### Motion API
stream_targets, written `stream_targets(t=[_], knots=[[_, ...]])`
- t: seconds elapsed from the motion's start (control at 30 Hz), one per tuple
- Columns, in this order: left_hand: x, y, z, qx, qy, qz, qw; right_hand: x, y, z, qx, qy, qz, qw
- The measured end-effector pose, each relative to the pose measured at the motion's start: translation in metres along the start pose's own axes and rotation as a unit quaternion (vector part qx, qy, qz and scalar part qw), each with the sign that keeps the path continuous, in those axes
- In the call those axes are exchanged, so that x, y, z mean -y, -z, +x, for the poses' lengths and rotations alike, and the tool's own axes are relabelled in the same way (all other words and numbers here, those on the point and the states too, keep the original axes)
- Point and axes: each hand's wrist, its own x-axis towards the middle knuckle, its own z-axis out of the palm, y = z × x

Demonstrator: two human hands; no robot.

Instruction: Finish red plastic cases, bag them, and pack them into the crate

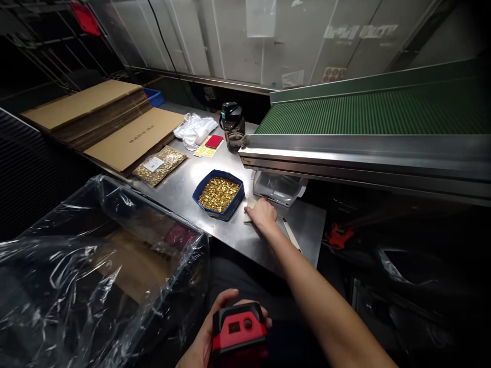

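Note:
My left hand [209, 335] is low in front of me, fingers wrapped round a red and black handheld device [240, 332]. My right hand [263, 214] reaches out onto the steel table [180, 186], resting on a small pale flat piece [248, 209] right of a blue tray [218, 194] full of small brass parts. Its fingers are curled on that piece. A clear plastic container [278, 186] sits just beyond the hand, under the end of the conveyor.
A green conveyor belt [368, 110] with a steel frame runs off to the right. A sealed bag of brass parts [159, 164], flat cardboard sheets [115, 120], a dark bottle [232, 125] and plastic bags lie on the table. A bin lined with clear plastic [92, 266] stands at my left.

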Motion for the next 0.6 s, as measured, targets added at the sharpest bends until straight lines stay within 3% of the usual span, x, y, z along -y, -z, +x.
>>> stream_targets(t=[0.1, 0.2, 0.27, 0.3, 0.37, 0.43, 0.5, 0.6], knots=[[-0.002, -0.006, 0.002, 0.046, -0.052, 0.031, 0.997, -0.014, 0.015, -0.017, 0.067, 0.024, 0.065, 0.995], [-0.002, -0.007, 0.005, 0.077, -0.044, 0.020, 0.996, -0.042, 0.040, -0.055, 0.148, 0.076, 0.159, 0.973], [0.001, -0.005, 0.008, 0.094, -0.026, -0.036, 0.995, -0.068, 0.056, -0.087, 0.214, 0.095, 0.243, 0.941], [0.004, -0.003, 0.011, 0.092, -0.017, -0.078, 0.993, -0.083, 0.061, -0.103, 0.259, 0.088, 0.316, 0.908], [0.010, -0.001, 0.017, 0.054, 0.006, -0.161, 0.986, -0.115, 0.066, -0.135, 0.296, 0.072, 0.376, 0.875], [0.017, -0.002, 0.022, 0.003, 0.048, -0.213, 0.976, -0.146, 0.066, -0.165, 0.284, 0.064, 0.369, 0.883], [0.023, -0.007, 0.023, -0.044, 0.088, -0.228, 0.969, -0.169, 0.064, -0.194, 0.257, 0.066, 0.319, 0.910], [0.028, -0.023, 0.015, -0.113, 0.134, -0.209, 0.962, -0.181, 0.067, -0.233, 0.268, 0.135, 0.160, 0.941]])
